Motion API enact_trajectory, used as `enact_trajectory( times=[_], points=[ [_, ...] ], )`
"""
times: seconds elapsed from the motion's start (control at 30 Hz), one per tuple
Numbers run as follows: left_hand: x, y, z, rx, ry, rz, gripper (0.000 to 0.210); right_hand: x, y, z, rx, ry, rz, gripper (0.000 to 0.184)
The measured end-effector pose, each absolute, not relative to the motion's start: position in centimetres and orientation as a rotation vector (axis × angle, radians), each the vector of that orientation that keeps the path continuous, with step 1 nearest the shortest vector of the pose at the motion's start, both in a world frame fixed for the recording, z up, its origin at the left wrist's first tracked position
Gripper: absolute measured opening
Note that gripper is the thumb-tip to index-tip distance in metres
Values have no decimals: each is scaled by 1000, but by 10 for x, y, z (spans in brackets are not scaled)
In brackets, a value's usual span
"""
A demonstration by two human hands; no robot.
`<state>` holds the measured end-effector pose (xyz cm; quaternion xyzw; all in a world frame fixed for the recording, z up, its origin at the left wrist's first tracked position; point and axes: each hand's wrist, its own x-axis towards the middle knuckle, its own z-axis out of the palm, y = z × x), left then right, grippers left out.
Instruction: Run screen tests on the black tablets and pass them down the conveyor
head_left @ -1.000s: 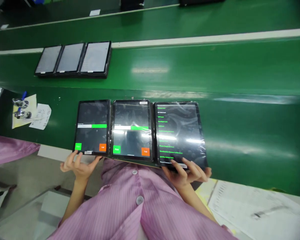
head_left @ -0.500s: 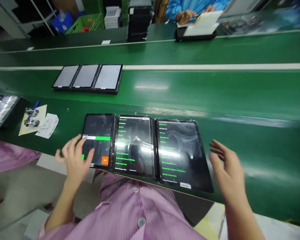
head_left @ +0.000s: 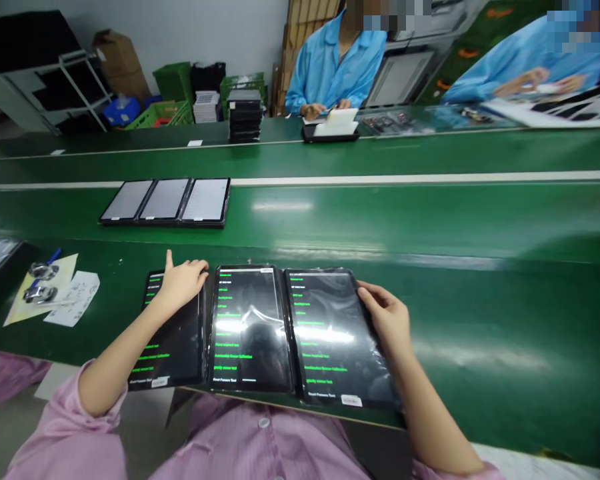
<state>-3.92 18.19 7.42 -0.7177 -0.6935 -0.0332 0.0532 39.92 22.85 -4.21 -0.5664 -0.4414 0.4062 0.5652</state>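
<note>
Three dark tablets lie side by side in front of me, with lines of green and white text on their screens. My left hand is across the upper part of the left tablet, its thumb stuck up and its fingers near the upper right corner. The wrist and forearm hide part of that screen. Between the other two sits the middle tablet, with no hand on it. At the right tablet, my right hand has thumb and forefinger closed at the upper right edge; its other fingers are mostly hidden.
Three pale-screened tablets lie farther off on the green surface. Paper slips and metal clips are at left. Across the bench stand a dark stack and two people in blue, one near a black tray.
My view has tilted up. The left tablet's coloured blocks have given way to a text list. My left hand has moved to its top; my right hand has reached the right tablet's edge.
</note>
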Motion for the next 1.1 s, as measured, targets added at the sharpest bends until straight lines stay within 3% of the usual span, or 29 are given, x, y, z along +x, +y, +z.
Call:
enact_trajectory(
  times=[0.2, 0.47, 0.63, 0.8, 1.1],
  points=[
    [-30, 187, 83, -2116, -2266, -19, 35, 394, 229, -38, -1294, -1048, 915, 68],
    [-26, 186, 73, -2021, -2116, 22, 35, 393, 229, -35, -1221, -923, 978, 92],
    [7, 195, 80, -2165, -1989, 15, 51, 393, 228, -34, -1209, -929, 1012, 92],
    [72, 208, 80, -2575, -1656, 155, 46, 393, 229, -33, -1202, -937, 1051, 96],
    [99, 219, 80, -2544, -1502, 389, 49, 393, 235, -37, -1150, -1003, 1067, 90]
  ],
)
